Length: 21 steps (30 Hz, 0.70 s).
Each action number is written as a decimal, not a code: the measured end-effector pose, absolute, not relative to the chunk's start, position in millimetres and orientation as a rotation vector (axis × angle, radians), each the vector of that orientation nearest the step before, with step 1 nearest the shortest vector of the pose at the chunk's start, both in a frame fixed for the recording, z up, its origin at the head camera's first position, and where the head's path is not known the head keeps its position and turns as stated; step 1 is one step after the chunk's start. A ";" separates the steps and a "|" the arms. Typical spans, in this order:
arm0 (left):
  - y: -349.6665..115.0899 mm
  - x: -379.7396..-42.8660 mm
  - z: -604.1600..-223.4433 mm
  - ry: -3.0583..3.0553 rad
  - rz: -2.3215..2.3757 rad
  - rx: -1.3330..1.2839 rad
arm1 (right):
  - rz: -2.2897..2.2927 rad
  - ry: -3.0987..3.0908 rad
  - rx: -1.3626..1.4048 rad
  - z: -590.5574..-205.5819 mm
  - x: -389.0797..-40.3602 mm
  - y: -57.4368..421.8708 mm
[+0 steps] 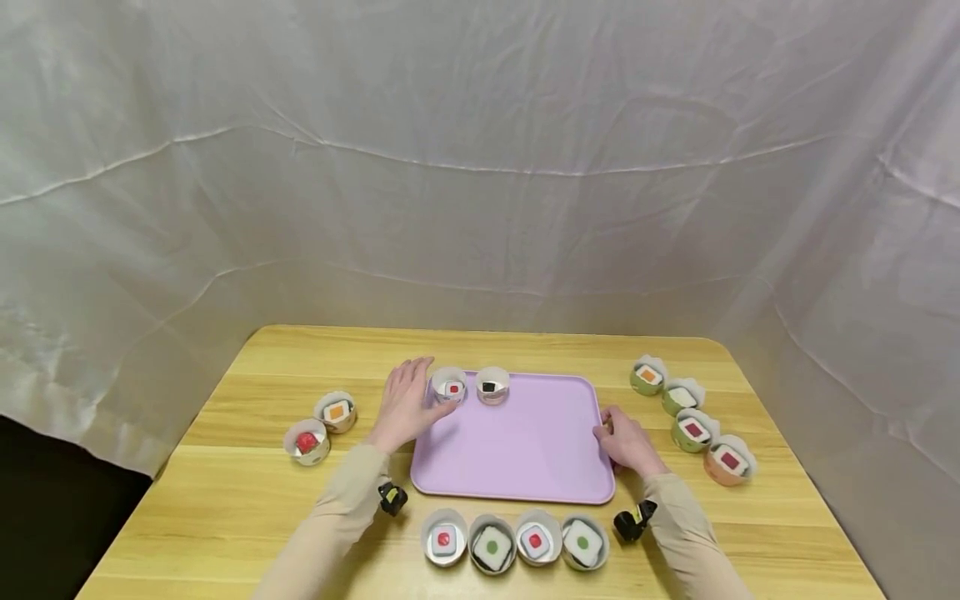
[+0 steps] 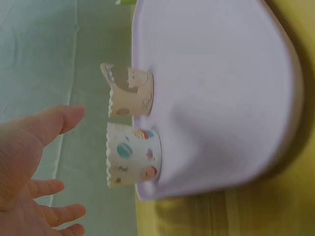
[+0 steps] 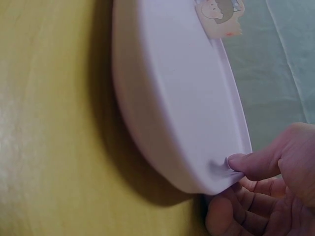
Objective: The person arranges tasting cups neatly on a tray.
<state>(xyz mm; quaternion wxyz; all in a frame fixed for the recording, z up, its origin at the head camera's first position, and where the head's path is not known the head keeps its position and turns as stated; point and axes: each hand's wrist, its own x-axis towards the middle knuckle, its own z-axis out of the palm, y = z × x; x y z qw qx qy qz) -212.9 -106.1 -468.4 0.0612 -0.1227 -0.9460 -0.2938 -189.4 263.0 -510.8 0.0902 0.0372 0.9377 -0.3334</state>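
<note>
A lilac tray point(image 1: 517, 450) lies in front of me with two paper cups at its back left corner. The leftmost is a white patterned cup point(image 2: 133, 157) with a pale piece with a red centre inside. Beside it is a pinkish cup point(image 2: 142, 98) holding a dark-topped piece. My left hand point(image 1: 405, 404) hovers at the left of the white cup, fingers spread and apart from it in the left wrist view. At the tray's right edge, my right hand point(image 1: 628, 442) pinches the rim, thumb on top and fingers underneath.
Several cups with sushi-like pieces, including a front cup point(image 1: 444, 538), line up before the tray. Two cups, one with a red piece point(image 1: 306, 442), stand at left. Several more, such as an orange cup point(image 1: 726, 471), stand at right. A pale curtain point(image 1: 480, 208) hangs behind the wooden table point(image 1: 240, 483).
</note>
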 end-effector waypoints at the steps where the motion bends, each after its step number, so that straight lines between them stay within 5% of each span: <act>1: -108.9 -212.6 -468.9 -2.868 -0.884 -0.358 | -0.991 2.787 0.112 -510.7 -189.5 263.2; 21: -177.8 -200.5 -472.0 -2.873 -0.857 -0.030 | -1.019 2.779 0.115 -512.2 -188.9 263.4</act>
